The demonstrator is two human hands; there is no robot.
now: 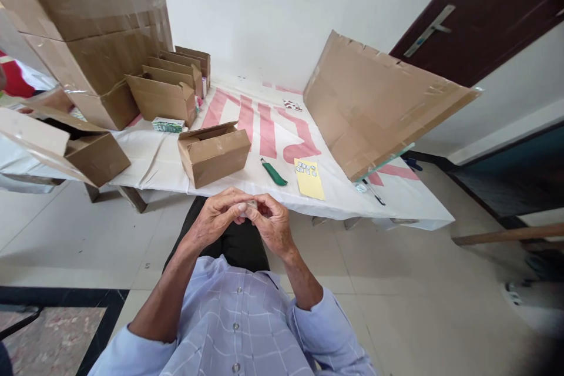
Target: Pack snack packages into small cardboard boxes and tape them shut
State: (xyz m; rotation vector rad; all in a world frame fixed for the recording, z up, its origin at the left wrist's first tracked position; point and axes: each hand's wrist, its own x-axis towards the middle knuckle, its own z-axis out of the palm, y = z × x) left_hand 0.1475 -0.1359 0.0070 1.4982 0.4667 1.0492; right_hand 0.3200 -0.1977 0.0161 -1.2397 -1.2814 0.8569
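Note:
My left hand [220, 217] and my right hand [274, 224] meet over my lap, just in front of the table edge. Pinched between the fingertips of both is a small whitish piece [251, 204]; fingers hide most of it, so its kind is unclear. Closest on the table is a small open cardboard box [215, 158], ahead and to the left. A green utility knife [274, 173] lies a little beyond my right hand. Beside it rests a yellow sheet [309, 181] bearing several small whitish stickers.
Several open cardboard boxes [161, 97] stand in a row at the left, near stacked large cartons [101, 29]. A green-white small box [168, 124] sits before them. A big cardboard panel [374, 100] leans at the right, with a black pen [373, 192] by its lower corner.

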